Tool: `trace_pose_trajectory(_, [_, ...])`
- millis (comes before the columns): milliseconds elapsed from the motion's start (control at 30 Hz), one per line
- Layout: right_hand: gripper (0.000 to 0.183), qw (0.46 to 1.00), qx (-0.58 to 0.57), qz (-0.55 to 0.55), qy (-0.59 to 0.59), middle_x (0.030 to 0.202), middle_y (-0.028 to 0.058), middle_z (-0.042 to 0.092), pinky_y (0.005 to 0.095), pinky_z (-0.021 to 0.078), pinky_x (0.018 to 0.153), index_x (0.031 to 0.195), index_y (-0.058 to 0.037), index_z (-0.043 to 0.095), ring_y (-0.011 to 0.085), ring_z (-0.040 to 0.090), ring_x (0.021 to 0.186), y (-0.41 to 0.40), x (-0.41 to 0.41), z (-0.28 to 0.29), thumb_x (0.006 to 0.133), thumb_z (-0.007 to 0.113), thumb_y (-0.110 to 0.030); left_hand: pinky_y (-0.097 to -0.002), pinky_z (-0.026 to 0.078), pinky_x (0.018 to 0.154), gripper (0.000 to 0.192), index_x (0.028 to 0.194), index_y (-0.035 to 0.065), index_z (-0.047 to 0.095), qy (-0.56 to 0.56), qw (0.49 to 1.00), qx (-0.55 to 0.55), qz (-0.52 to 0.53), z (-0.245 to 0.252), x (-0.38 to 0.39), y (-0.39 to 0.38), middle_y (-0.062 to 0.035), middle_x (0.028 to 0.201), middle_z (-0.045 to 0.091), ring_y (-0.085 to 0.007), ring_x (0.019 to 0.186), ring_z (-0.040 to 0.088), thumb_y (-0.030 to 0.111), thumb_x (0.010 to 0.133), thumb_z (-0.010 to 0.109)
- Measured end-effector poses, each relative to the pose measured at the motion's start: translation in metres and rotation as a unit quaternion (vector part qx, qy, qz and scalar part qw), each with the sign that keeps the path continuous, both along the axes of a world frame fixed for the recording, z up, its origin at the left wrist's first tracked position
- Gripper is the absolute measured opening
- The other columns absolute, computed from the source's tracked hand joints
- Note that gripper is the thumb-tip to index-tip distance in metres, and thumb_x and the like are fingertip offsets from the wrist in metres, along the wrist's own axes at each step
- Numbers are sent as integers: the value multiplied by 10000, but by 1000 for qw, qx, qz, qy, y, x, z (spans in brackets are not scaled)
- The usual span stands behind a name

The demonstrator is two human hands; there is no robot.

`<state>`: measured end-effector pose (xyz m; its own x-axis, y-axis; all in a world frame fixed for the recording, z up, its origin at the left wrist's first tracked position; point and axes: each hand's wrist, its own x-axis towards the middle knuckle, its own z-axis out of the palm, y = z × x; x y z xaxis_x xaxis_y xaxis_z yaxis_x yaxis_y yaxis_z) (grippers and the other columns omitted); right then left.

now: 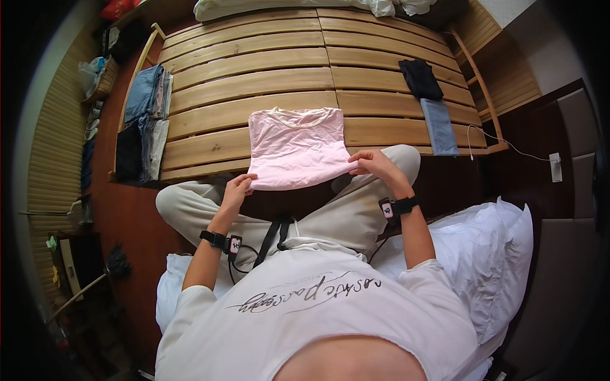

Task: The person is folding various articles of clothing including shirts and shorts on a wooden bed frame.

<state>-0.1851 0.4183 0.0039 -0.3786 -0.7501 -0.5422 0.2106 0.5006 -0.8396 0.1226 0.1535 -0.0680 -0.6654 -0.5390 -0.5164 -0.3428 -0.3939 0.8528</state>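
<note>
A pink T-shirt (298,147) lies with its upper part on a slatted wooden bed frame (248,78), its cream-edged neckline facing away from me. Its sides are folded in, and the near edge hangs over the front slat. My left hand (238,188) pinches the near left corner between thumb and fingers. The near right corner is held by my right hand (374,166), a little higher than the left. The near edge sags slightly between my two hands. Both wrists wear black straps with small devices.
Folded jeans (144,93) and other garments stand stacked along the frame's left side. A folded black garment (420,78) and a light blue one (439,126) lie at right. A white cable (510,145) runs off the right corner. White bedding (481,266) is beside me.
</note>
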Motion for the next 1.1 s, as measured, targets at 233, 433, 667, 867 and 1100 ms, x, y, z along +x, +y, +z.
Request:
trace_pose_trajectory(233, [393, 994, -53, -3, 97, 942, 104, 673, 243, 525, 744, 1092, 43, 594, 150, 663, 846, -5, -8, -8, 707, 668, 76, -184, 454, 697, 472, 1238, -31, 549, 79, 983, -35, -163, 29, -20, -37, -33, 974, 635, -69, 806, 571, 2, 780, 657])
trace_pose_trajectory(433, [333, 949, 45, 14, 312, 744, 92, 682, 253, 516, 658, 905, 11, 676, 134, 659, 732, -35, -34, -21, 590, 776, -31, -209, 431, 645, 210, 948, -26, 685, -64, 959, -202, -189, 9, -74, -88, 14, 766, 632, -77, 695, 549, 149, 844, 635])
trace_pose_trajectory(667, [349, 905, 50, 19, 421, 757, 164, 672, 353, 507, 677, 852, -5, 698, 274, 649, 693, -81, -69, -33, 683, 722, -308, -242, 423, 802, 321, 1112, 13, 626, 21, 982, -135, -131, -21, -116, -123, 8, 934, 630, -81, 873, 543, 276, 944, 546])
trace_pose_trajectory(867, [403, 919, 20, -53, 390, 792, 182, 629, 380, 491, 687, 822, 6, 659, 300, 623, 775, -111, -107, -85, 788, 668, -396, -286, 471, 782, 359, 1121, 26, 607, -26, 991, -108, -68, -48, -138, -132, -14, 933, 636, -99, 814, 581, 326, 977, 475])
trace_pose_trajectory(1100, [374, 909, 116, -136, 376, 924, 217, 633, 420, 478, 765, 937, 8, 585, 362, 613, 895, -134, -97, -127, 843, 610, -353, -271, 451, 605, 371, 977, -4, 671, -103, 980, -172, -13, -73, -154, -136, -8, 778, 638, -91, 658, 543, 339, 936, 538])
